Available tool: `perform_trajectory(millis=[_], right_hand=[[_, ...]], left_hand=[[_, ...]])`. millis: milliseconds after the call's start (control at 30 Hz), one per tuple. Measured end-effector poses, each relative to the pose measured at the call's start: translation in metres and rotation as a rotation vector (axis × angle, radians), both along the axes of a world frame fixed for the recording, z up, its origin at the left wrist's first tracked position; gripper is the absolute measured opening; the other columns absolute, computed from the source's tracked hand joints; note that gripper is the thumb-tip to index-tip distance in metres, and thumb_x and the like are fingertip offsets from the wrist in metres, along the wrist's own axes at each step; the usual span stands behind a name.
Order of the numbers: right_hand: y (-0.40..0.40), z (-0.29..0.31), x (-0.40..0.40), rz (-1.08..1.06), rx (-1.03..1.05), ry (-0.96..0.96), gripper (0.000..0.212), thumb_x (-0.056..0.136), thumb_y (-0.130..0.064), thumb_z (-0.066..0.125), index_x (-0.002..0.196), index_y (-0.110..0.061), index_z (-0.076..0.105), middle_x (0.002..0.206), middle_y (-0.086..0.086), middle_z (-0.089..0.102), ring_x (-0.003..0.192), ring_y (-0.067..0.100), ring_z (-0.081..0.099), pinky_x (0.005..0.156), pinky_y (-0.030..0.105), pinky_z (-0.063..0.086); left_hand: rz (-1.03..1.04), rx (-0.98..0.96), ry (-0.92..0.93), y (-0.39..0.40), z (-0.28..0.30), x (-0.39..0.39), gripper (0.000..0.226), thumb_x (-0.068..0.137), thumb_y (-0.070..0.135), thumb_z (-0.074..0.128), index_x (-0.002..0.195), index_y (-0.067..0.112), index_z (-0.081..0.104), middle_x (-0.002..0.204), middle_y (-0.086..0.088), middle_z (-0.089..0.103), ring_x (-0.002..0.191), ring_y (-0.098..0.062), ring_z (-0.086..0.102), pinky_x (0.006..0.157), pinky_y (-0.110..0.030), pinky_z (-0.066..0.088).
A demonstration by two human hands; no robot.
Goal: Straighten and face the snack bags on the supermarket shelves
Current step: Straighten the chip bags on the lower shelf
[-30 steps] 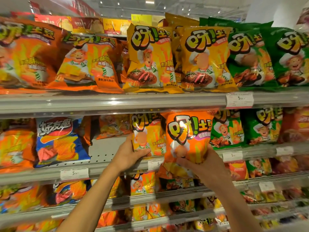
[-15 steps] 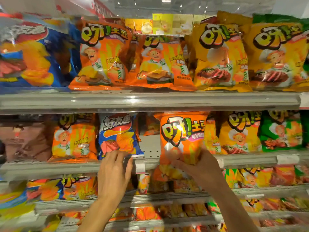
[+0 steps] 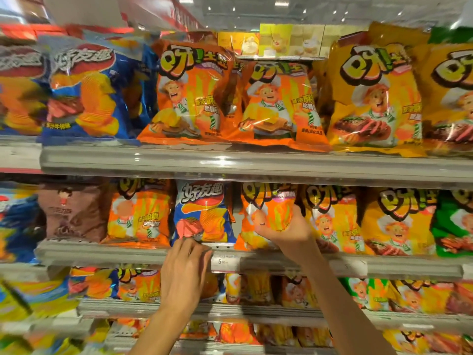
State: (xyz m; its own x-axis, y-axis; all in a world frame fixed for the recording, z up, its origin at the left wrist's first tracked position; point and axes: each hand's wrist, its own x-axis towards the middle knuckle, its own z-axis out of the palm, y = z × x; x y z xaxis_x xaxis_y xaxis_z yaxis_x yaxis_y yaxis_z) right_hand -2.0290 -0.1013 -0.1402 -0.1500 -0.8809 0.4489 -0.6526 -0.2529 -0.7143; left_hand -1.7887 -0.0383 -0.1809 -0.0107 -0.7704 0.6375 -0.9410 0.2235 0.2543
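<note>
on the middle shelf (image 3: 128, 254), front lip, l hand (image 3: 184, 267) reaches up w/ fingers bent, tips at the bottom edge of the blue bag (image 3: 204, 213). tips look to touch or nip the bag's lower seam, but can't tell if it's a real pinch; motion blur there. blue bag stands upright, face out, between an orange bag (image 3: 139, 213) on its left and the held bag (image 3: 266, 216) on its right.

r hand (image 3: 289, 229) grips the held bag, an orange one w/ a chef cartoon: thumb across the front low down, fingers curled round its right edge. bag is upright, face out, bottom at the shelf lip, just beside a yellow bag (image 3: 330, 221) to its right. more yellow bags, then a green bag (image 3: 453, 226), further right on same shelf. brown bag (image 3: 74, 213) sits left of the orange one.

price tag (image 3: 225, 262) marked 5 hangs on the shelf lip between the two hands, touching l hand's knuckle side.

top shelf (image 3: 256, 162): blue bags at left, two orange chef bags (image 3: 230, 98) mid, leaning slightly and overlapping, yellow bags at right. lower shelves hold more orange, yellow and green bags, blurred. left side of view is smeared.
</note>
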Motion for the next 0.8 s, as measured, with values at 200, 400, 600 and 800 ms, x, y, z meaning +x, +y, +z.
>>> perform_trajectory(millis=[200,400,600,800], right_hand=[[-0.008,0.002,0.001,0.115,0.308,-0.084,0.067,0.069,-0.052,0.089,0.109,-0.021,0.044,0.096,-0.004,0.06,0.091,0.017,0.061,0.067,0.009,0.044],[0.001,0.004,-0.004,0.138,0.424,-0.102,0.094,0.071,-0.06,0.084,0.14,-0.014,0.04,0.124,0.003,0.061,0.11,0.02,0.061,0.093,0.034,0.051],[0.019,0.007,-0.004,0.107,0.373,-0.084,0.091,0.077,-0.054,0.081,0.147,-0.016,0.037,0.134,0.004,0.058,0.118,0.021,0.059,0.1,0.038,0.05],[0.04,0.005,0.01,-0.055,-0.026,-0.15,0.082,0.082,-0.028,0.084,0.149,-0.008,0.042,0.146,0.012,0.05,0.135,0.029,0.048,0.114,0.042,0.041]], left_hand=[[0.031,-0.008,0.042,-0.001,0.002,-0.007,0.022,0.096,0.028,0.06,0.088,0.014,0.074,0.086,0.0,0.062,0.084,-0.024,0.054,0.07,-0.039,0.048],[0.023,-0.049,0.058,0.0,-0.005,-0.008,0.01,0.091,0.023,0.07,0.089,0.013,0.073,0.086,0.002,0.06,0.085,-0.021,0.052,0.068,-0.037,0.048],[0.016,-0.036,0.076,-0.001,-0.012,-0.006,0.011,0.093,0.025,0.068,0.093,0.015,0.07,0.09,0.004,0.056,0.09,-0.018,0.05,0.068,-0.036,0.048],[-0.02,-0.027,0.128,0.002,-0.005,-0.004,0.008,0.092,0.021,0.068,0.097,0.017,0.072,0.092,0.006,0.061,0.091,-0.016,0.053,0.07,-0.035,0.051]])
